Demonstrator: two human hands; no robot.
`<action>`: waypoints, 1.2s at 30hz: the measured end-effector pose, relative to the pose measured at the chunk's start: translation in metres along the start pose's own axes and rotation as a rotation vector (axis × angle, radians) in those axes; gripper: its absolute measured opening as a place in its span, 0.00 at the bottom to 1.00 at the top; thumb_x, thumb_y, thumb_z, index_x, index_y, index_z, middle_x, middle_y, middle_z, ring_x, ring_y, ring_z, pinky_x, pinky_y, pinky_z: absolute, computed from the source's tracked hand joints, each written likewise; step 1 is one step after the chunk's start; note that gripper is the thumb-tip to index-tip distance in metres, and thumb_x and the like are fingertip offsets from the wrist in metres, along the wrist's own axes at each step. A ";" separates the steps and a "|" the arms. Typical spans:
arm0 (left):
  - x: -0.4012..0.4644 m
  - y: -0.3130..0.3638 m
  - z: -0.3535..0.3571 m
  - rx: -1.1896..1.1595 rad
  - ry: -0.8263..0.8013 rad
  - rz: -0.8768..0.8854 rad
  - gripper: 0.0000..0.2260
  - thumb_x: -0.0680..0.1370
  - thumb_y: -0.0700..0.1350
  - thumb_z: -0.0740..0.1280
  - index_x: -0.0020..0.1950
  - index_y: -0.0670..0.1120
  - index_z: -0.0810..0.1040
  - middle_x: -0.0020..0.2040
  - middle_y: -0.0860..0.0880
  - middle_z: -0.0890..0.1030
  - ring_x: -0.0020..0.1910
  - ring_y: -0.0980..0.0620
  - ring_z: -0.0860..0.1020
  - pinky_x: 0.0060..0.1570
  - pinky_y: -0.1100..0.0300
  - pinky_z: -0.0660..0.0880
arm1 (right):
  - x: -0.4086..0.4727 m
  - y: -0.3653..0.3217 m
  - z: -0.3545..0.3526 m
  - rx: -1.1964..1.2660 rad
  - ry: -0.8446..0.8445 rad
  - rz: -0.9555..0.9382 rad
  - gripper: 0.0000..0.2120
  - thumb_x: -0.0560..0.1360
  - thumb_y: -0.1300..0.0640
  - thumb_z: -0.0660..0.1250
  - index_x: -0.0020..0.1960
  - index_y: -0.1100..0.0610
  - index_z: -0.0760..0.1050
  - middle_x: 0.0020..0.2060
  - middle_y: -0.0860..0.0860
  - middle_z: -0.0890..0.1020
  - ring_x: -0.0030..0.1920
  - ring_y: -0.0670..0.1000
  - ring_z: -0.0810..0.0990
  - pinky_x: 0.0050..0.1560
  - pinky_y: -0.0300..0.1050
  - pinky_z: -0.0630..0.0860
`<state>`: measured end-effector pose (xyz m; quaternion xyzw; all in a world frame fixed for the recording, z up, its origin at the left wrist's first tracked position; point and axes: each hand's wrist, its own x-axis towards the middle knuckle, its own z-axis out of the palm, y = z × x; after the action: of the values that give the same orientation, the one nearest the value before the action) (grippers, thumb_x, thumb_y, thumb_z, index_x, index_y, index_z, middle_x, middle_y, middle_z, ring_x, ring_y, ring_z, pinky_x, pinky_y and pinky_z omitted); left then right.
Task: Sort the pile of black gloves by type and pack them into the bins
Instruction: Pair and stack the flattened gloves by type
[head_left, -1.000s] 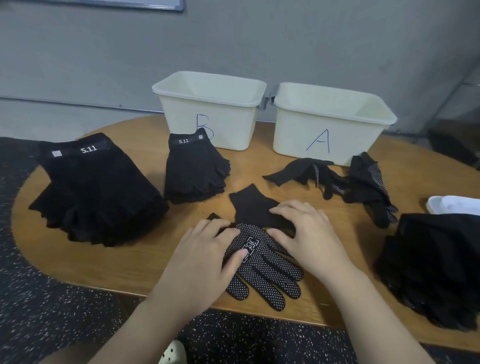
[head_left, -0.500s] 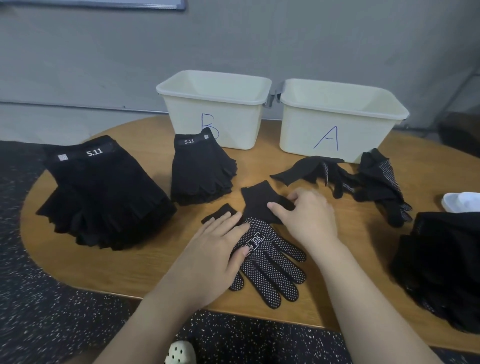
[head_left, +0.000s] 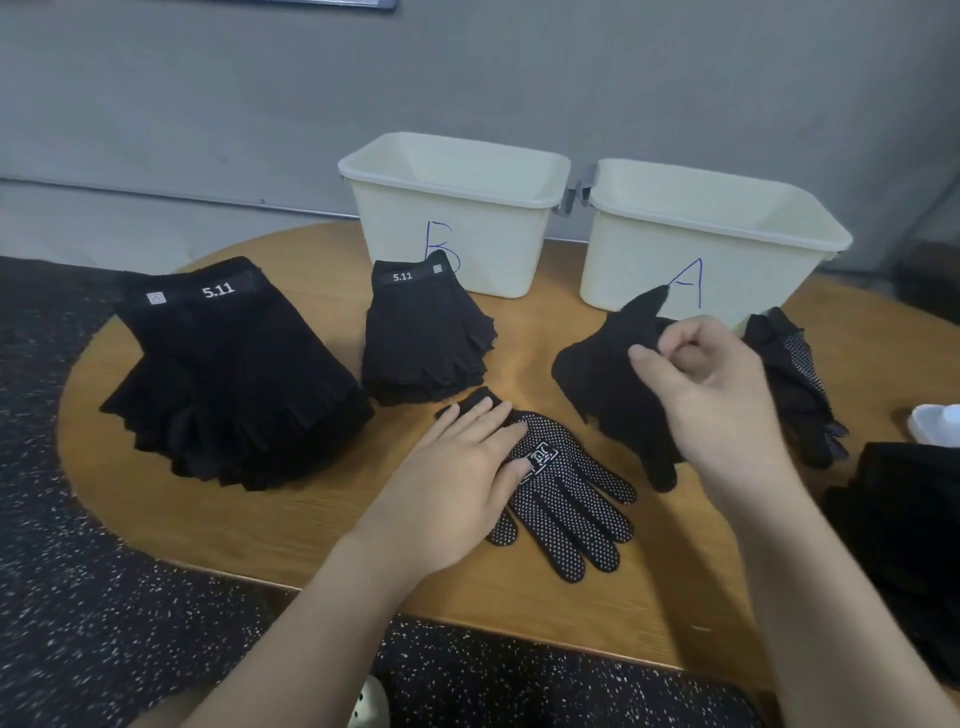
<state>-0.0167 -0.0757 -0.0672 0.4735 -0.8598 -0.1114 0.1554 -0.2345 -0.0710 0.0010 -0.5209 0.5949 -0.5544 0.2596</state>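
The left hand (head_left: 457, 467) lay with straight fingers on the dotted glove (head_left: 566, 499), likely pinning it to the counter (head_left: 322, 525); right of it, the right hand (head_left: 706, 384) pinched a lifted plain glove (head_left: 608, 374) before bin A (head_left: 691, 249).

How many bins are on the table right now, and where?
2. Bin B stands at the back of the table, behind the small stack of 5.11 gloves. Bin A stands beside it, to its right. None seems hidden.
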 end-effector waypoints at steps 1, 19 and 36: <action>0.001 0.001 -0.002 -0.034 0.037 -0.013 0.23 0.87 0.56 0.50 0.81 0.52 0.64 0.82 0.53 0.61 0.82 0.58 0.53 0.79 0.63 0.41 | -0.006 -0.010 -0.007 0.096 -0.053 0.013 0.08 0.80 0.61 0.69 0.47 0.61 0.70 0.27 0.43 0.74 0.28 0.44 0.71 0.29 0.32 0.67; -0.023 0.060 -0.045 -1.427 0.359 -0.248 0.07 0.83 0.40 0.66 0.52 0.43 0.84 0.52 0.42 0.87 0.54 0.44 0.85 0.56 0.48 0.81 | -0.068 -0.054 -0.032 0.106 -0.415 0.173 0.08 0.76 0.60 0.74 0.52 0.58 0.78 0.41 0.55 0.88 0.42 0.57 0.88 0.45 0.54 0.83; -0.025 0.041 -0.049 -1.446 0.424 -0.337 0.09 0.85 0.42 0.63 0.58 0.44 0.82 0.55 0.46 0.87 0.57 0.48 0.85 0.60 0.50 0.80 | -0.061 -0.026 -0.032 0.060 -0.630 0.302 0.12 0.82 0.56 0.66 0.54 0.67 0.79 0.45 0.71 0.80 0.42 0.59 0.77 0.52 0.53 0.75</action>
<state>-0.0181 -0.0351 -0.0117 0.3900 -0.4412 -0.5746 0.5684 -0.2347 0.0007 0.0164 -0.5647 0.5392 -0.3391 0.5248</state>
